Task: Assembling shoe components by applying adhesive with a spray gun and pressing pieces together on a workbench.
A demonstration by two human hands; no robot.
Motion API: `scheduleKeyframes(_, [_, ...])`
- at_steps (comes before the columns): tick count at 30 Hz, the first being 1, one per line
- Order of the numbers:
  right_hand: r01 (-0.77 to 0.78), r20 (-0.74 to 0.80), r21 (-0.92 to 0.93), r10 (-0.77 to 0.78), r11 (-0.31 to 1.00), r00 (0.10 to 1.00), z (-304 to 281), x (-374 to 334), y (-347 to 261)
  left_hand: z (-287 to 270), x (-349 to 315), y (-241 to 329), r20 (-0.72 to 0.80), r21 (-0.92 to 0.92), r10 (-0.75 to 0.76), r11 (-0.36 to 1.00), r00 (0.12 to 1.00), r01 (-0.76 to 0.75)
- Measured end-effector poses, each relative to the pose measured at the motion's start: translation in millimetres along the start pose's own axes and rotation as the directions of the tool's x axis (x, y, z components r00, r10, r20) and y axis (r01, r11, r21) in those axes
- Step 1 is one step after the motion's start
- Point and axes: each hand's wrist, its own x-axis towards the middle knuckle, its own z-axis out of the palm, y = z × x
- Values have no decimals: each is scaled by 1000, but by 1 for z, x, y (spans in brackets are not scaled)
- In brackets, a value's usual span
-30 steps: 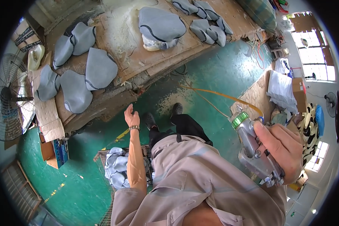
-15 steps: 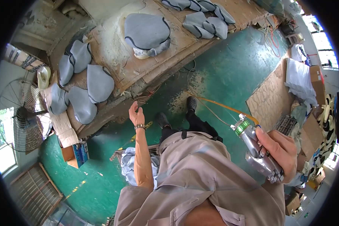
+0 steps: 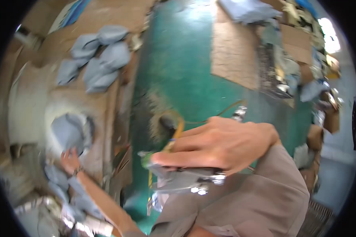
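Note:
My right hand (image 3: pixel 221 146) is wrapped round a silver spray gun (image 3: pixel 178 179) with a green collar, held low in front of my body. A yellow-orange hose (image 3: pixel 180 128) runs beside it, partly hidden by the fingers. My left hand (image 3: pixel 70 160) reaches out to the workbench (image 3: pixel 97 146). Its fingers are apart at the near edge of a rounded grey padded piece (image 3: pixel 68 131), which rests on a pale, crusted patch. Motion blur hides whether the fingertips touch it or just overlap it. More grey padded pieces (image 3: pixel 61 177) lie close by, beside my left wrist.
Several other grey pieces (image 3: pixel 106 61) lie further along the bench. Across the green floor (image 3: pixel 178 63) are a brown patterned board (image 3: pixel 235 59), a pale plastic bundle (image 3: pixel 251 10) and cardboard boxes (image 3: pixel 296 43). A thin hose loops over the floor near my foot.
My body has turned right toward the bench's length, so the bench now lies on my left. My left hand has reached to the grey piece. The right hand has brought the spray gun inward.

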Motion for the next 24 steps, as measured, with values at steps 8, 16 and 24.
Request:
scheduleKeyframes(8, [56, -143, -135, -76, 989, 987, -46, -6, 40, -12, 12, 96, 233, -46, -186, 978, 954, 202])
scheduleKeyframes(16, [22, -342, -223, -99, 975, 935, -70, 26, 62, -46, -71, 116, -160, -588, -519, 733, 840, 341])
scheduleKeyframes(24, [-4, -410, -184, -73, 983, 909, -72, 88, 44, 15, -311, 127, 128, -671, -764, 403, 633, 622])
